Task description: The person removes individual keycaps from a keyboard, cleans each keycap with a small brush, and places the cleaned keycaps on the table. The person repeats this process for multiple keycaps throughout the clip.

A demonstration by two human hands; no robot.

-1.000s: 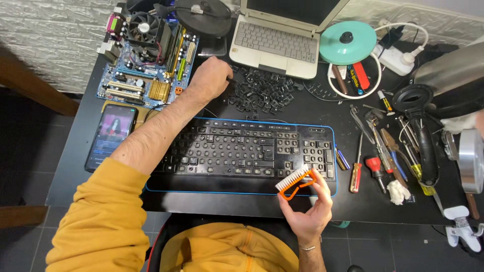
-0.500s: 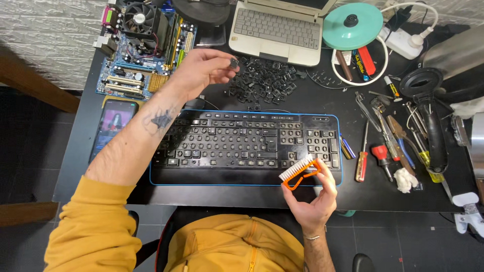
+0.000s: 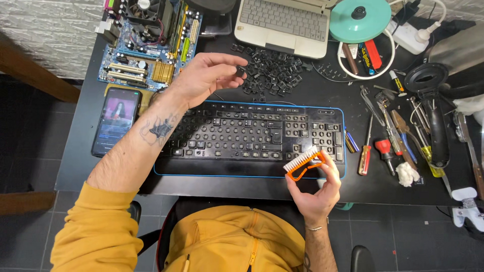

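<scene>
A black keyboard (image 3: pixel 242 138) with a blue edge lies on the black desk (image 3: pixel 322 95), several keycaps off. Behind it sits a pile of loose black keycaps (image 3: pixel 272 70). My left hand (image 3: pixel 206 75) hovers above the keyboard's far edge, palm up, pinching one black keycap (image 3: pixel 240 72) between thumb and fingertips. My right hand (image 3: pixel 315 189) is at the keyboard's near right corner and grips a small orange brush (image 3: pixel 302 163) with white bristles pointing up and left.
A bare motherboard (image 3: pixel 146 45) and a lit phone (image 3: pixel 116 121) lie at the left. A small white laptop (image 3: pixel 285 22) stands behind the keycaps. Screwdrivers and pliers (image 3: pixel 388 136), a teal lid (image 3: pixel 358 20), a white ring, a power strip and a black lamp fill the right side.
My left hand has lifted off the keycap pile, turned palm up and come back toward the keyboard with one keycap. The right hand still holds the brush in the same place.
</scene>
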